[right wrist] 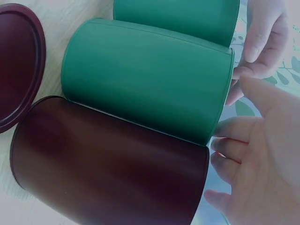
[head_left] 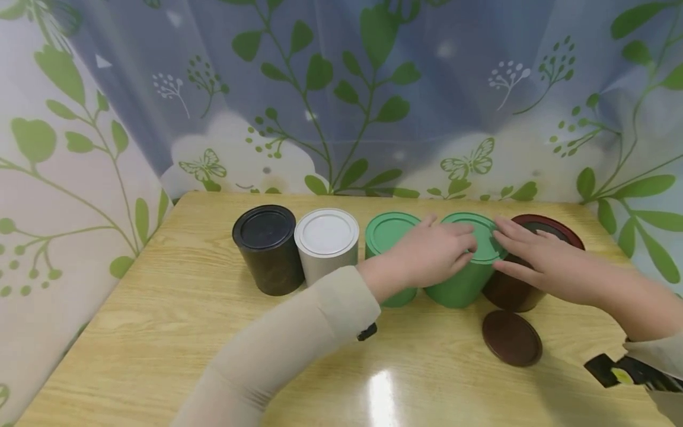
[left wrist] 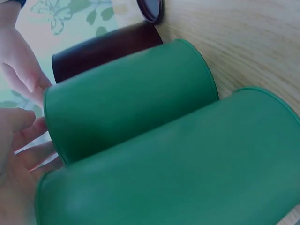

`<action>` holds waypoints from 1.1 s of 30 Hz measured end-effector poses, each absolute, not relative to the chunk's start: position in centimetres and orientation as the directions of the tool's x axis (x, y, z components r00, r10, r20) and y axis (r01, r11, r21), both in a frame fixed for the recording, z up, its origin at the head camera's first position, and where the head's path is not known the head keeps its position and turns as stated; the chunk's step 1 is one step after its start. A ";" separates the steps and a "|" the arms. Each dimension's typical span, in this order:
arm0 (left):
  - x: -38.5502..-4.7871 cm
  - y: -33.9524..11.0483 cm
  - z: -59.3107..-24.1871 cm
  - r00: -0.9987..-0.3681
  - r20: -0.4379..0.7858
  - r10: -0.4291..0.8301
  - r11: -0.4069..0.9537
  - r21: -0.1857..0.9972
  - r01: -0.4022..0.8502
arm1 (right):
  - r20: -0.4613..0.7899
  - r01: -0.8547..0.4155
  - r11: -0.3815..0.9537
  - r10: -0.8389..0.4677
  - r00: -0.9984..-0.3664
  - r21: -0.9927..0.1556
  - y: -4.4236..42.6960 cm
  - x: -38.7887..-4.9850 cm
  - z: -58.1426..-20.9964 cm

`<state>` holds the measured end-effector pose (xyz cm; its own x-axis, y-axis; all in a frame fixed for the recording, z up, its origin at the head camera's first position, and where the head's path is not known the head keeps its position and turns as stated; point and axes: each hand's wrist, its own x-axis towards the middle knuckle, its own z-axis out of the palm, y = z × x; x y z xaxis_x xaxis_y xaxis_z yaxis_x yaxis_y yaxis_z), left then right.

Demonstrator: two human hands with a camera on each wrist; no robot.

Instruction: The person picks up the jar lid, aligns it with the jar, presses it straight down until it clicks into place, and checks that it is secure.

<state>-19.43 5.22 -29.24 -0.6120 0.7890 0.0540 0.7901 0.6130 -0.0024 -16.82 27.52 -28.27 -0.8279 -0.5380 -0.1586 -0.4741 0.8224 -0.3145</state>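
Note:
A row of canisters stands on the table. My left hand (head_left: 429,255) rests its fingertips on the lid of the right-hand green canister (head_left: 459,287), its fingers loosely bent. At that lid's right edge are the outstretched fingers of my right hand (head_left: 555,267), which passes above the brown canister (head_left: 514,290). The other green canister (head_left: 392,231) stands under my left wrist, partly hidden. In the right wrist view my right hand (right wrist: 262,150) reaches the top end of the green canister (right wrist: 150,75). A brown round lid (head_left: 512,338) lies in front of the brown canister.
Left of the green canisters stand a white canister (head_left: 326,234) and a black canister (head_left: 269,249), side by side with lids on. A patterned curtain (head_left: 341,107) hangs behind the wooden table (head_left: 213,320).

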 end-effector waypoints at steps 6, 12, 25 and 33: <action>-18.0 5.0 -29.5 -0.586 0.082 0.806 0.591 -0.050 0.805 | -0.142 -0.472 0.840 -0.519 -0.843 -0.267 27.9 -15.5 -28.7; -16.6 4.9 -29.3 -0.542 0.107 0.834 0.552 -0.111 0.827 | -0.065 -0.506 0.844 -0.523 -0.850 -0.176 28.6 -14.1 -29.1; -14.4 5.5 -30.9 -0.358 0.216 0.908 0.394 -0.152 0.907 | 0.425 -0.724 0.689 -0.666 -0.613 0.036 31.1 -11.8 -30.3; -13.9 7.2 -33.0 -0.436 0.015 0.900 0.432 -0.169 0.886 | 0.422 -0.651 0.759 -0.588 -0.690 -0.007 32.7 -10.6 -33.4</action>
<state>-13.88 7.16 -33.03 -0.4357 0.8999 0.0154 0.8860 0.4319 -0.1685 -10.56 32.69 -33.41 -0.6901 -0.5877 0.4224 -0.6508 0.7592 -0.0071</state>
